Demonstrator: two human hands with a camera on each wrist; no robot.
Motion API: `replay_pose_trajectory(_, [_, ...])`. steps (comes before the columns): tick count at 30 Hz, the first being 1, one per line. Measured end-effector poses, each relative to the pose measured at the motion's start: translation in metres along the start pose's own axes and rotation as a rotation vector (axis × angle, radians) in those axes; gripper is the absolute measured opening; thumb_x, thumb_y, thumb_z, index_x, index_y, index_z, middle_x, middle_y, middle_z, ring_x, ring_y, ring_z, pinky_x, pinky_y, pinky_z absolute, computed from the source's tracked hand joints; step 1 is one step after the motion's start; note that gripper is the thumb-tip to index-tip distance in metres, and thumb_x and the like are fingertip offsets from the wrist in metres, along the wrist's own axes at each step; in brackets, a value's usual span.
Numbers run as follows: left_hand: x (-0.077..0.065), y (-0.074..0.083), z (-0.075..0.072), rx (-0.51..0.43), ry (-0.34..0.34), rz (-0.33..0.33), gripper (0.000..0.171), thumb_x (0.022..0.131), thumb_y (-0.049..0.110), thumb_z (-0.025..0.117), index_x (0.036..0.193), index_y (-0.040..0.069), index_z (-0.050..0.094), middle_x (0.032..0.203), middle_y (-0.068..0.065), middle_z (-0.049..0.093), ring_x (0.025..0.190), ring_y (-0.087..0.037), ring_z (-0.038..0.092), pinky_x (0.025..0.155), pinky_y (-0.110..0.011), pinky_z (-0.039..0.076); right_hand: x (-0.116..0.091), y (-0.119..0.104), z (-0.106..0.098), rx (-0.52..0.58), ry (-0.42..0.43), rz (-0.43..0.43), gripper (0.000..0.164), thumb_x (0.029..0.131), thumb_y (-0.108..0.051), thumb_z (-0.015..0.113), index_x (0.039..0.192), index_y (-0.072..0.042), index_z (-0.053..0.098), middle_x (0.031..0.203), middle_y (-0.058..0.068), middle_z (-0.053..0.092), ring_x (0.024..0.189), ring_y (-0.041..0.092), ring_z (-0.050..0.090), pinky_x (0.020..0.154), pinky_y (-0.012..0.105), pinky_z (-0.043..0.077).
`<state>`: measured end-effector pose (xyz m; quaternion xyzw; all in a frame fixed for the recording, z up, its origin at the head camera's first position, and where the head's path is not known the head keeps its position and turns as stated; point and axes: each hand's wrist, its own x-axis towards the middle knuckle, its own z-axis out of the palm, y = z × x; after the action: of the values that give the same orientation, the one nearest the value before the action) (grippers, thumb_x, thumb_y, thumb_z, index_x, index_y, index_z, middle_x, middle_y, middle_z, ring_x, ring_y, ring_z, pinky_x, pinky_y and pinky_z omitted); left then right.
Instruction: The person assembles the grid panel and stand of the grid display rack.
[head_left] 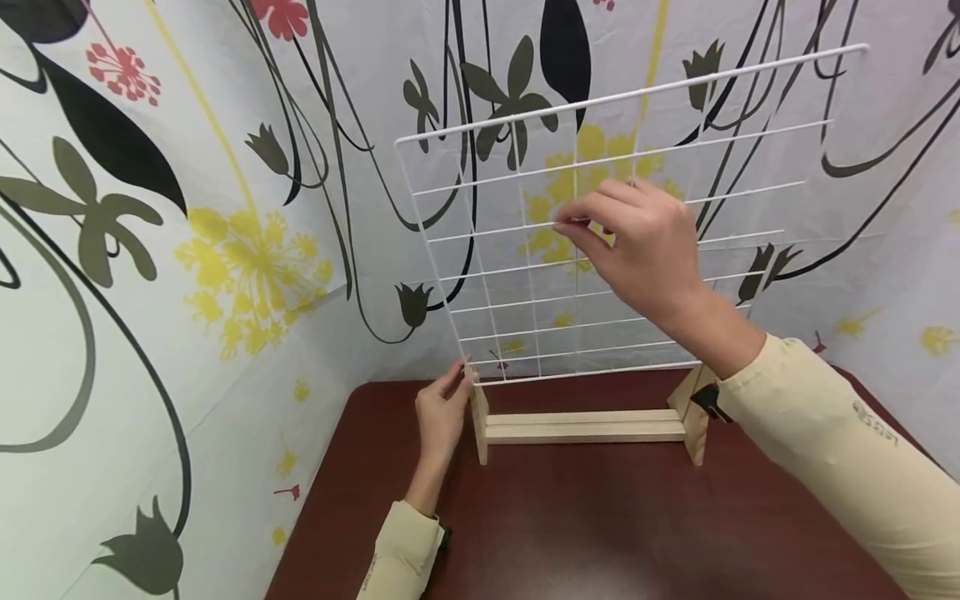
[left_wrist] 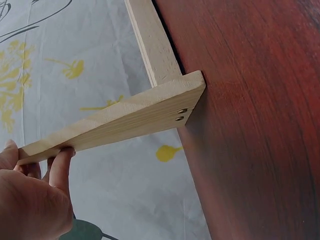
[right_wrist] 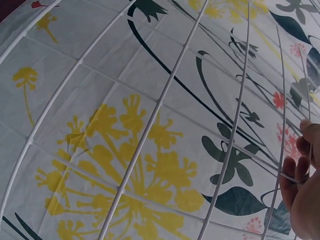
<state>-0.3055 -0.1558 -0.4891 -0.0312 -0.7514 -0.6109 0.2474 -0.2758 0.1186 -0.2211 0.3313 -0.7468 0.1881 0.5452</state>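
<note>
A white wire grid (head_left: 577, 106) stands tilted over a pale wooden stand (head_left: 585, 428), its lower edge at the stand's two uprights. My left hand (head_left: 441, 421) grips the top end of the left upright; in the left wrist view, the fingers of that hand (left_wrist: 37, 205) lie round the narrow end of the wooden side piece (left_wrist: 120, 120). Higher up, my right hand (head_left: 648, 242) pinches a wire near the grid's middle. The right wrist view shows that hand (right_wrist: 307, 195) at the right edge, fingers curled at the wires (right_wrist: 120, 189).
The stand rests on a dark red-brown table (head_left: 585, 517) near its back edge. Behind it hangs a light cloth backdrop (head_left: 315, 200) printed with flowers, close on the left and at the back. Two screw heads (left_wrist: 181, 111) show low on the side piece.
</note>
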Motion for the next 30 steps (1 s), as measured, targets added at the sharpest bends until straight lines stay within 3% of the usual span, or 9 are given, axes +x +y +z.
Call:
replay_pose_trajectory(5, [0.003,0.0,0.001,-0.04,-0.001,0.003,0.037,0.091,0.026,0.086,0.127,0.018,0.078,0.126,-0.005,0.077,0.121,-0.019,0.072,0.092,-0.018,0.058,0.002,0.004,0.007,0.036,0.022,0.01,0.011,0.096,-0.022,0.08,0.092,-0.012,0.082,0.085,0.006,0.079,0.066,0.023,0.055,0.063,0.029,0.037])
replay_pose_trajectory(10, [0.002,0.0,0.0,-0.076,-0.017,0.01,0.039,0.092,0.026,0.085,0.128,0.015,0.077,0.129,-0.002,0.077,0.124,-0.016,0.07,0.088,-0.015,0.058,0.001,0.004,0.018,0.082,0.083,0.027,0.009,0.095,-0.02,0.081,0.092,-0.012,0.083,0.084,0.006,0.08,0.064,0.025,0.056,0.063,0.033,0.036])
replay_pose_trajectory(17, [0.003,-0.001,0.0,-0.068,-0.015,0.031,0.037,0.09,0.028,0.086,0.126,0.02,0.078,0.127,0.001,0.077,0.123,-0.014,0.071,0.088,-0.013,0.057,0.0,0.005,0.027,0.059,0.096,0.031,0.007,0.095,-0.02,0.081,0.093,-0.013,0.083,0.085,0.005,0.081,0.069,0.029,0.063,0.061,0.04,0.043])
replay_pose_trajectory(23, [0.003,0.0,-0.001,-0.025,-0.006,0.018,0.034,0.09,0.028,0.086,0.123,0.027,0.08,0.127,0.002,0.077,0.122,-0.014,0.071,0.091,-0.016,0.057,0.0,0.009,0.03,0.038,0.09,0.036,0.007,0.095,-0.019,0.081,0.092,-0.012,0.083,0.084,0.006,0.081,0.068,0.03,0.062,0.059,0.04,0.042])
replay_pose_trajectory(30, [0.002,-0.001,0.001,-0.03,0.01,0.007,0.034,0.09,0.026,0.086,0.123,0.024,0.08,0.124,0.002,0.078,0.121,-0.013,0.072,0.096,-0.021,0.057,-0.003,0.011,0.033,-0.005,0.059,0.012,0.01,0.096,-0.022,0.08,0.093,-0.013,0.082,0.086,0.006,0.08,0.067,0.03,0.059,0.058,0.038,0.043])
